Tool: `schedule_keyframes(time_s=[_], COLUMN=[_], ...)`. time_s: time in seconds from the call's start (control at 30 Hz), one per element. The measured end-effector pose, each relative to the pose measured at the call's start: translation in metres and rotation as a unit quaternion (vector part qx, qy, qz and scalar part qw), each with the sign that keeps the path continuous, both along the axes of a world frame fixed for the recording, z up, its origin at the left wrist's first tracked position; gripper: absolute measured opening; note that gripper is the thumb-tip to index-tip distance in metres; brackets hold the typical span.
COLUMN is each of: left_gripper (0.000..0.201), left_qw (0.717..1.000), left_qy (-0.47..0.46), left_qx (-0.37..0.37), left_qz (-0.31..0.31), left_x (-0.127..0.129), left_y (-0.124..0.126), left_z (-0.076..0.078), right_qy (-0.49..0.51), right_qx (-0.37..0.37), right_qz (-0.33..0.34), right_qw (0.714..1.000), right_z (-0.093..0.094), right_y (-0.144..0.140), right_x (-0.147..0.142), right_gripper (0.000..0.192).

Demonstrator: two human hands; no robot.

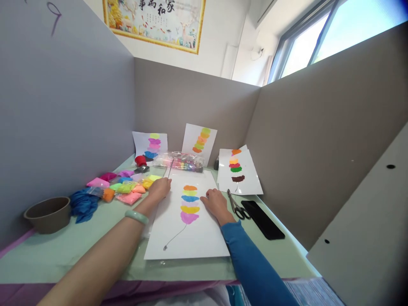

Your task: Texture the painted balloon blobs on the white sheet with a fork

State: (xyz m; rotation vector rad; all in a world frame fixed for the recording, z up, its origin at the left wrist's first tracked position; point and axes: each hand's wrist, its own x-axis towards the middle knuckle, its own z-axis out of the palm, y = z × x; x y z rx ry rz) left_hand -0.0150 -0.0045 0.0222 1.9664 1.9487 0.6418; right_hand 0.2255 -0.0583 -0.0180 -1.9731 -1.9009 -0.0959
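Note:
A white sheet of paper lies on the table in front of me, with a column of flat coloured patches in orange, yellow, blue, lilac and pink. From the lowest patch a thin dark line runs down to a small dark blob. At the sheet's upper left, my left hand is closed around a thin stick pointing up and away; its exact kind is unclear. My right hand rests on the sheet's right side, fingers loosely bent and apart, thumb side beside the patches, holding nothing visible.
Several bright clay packets, a blue crumpled cloth and a brown pot stand left. Scissors and a black phone lie right. Behind are a clear plastic bag and decorated sheets. Grey partitions enclose the table.

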Motion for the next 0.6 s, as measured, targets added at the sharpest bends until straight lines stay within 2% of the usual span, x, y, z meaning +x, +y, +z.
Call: schedule_keyframes(time_s=[0.1, 0.2, 0.33, 0.43, 0.53, 0.6], left_gripper=[0.033, 0.032, 0.033, 0.031, 0.028, 0.028], left_qw=[1.0, 0.999, 0.99, 0.979, 0.963, 0.955], left_qy=[0.016, -0.019, -0.072, -0.031, 0.018, 0.027], left_qx=[0.005, 0.002, 0.049, 0.095, 0.112, 0.118], left_qz=[-0.01, -0.032, -0.111, -0.179, -0.246, -0.272], left_x=[-0.002, -0.003, 0.001, 0.007, 0.014, 0.018], left_y=[0.002, 0.005, 0.004, -0.002, -0.008, -0.011], left_z=[-0.003, -0.006, -0.007, -0.007, -0.01, -0.012], right_qy=[-0.01, -0.007, 0.018, 0.092, 0.246, 0.378], right_qx=[0.007, 0.012, 0.016, 0.047, 0.091, 0.085], right_qz=[0.006, 0.01, 0.01, 0.02, 0.079, 0.126], right_qw=[1.0, 1.0, 1.0, 0.994, 0.962, 0.913], right_z=[0.0, 0.0, 0.0, -0.002, -0.001, 0.001], right_y=[-0.001, -0.001, -0.001, 0.001, 0.005, 0.005], right_x=[-0.002, -0.002, -0.001, 0.0, -0.001, -0.003], right_gripper=[0.029, 0.028, 0.025, 0.024, 0.026, 0.036])
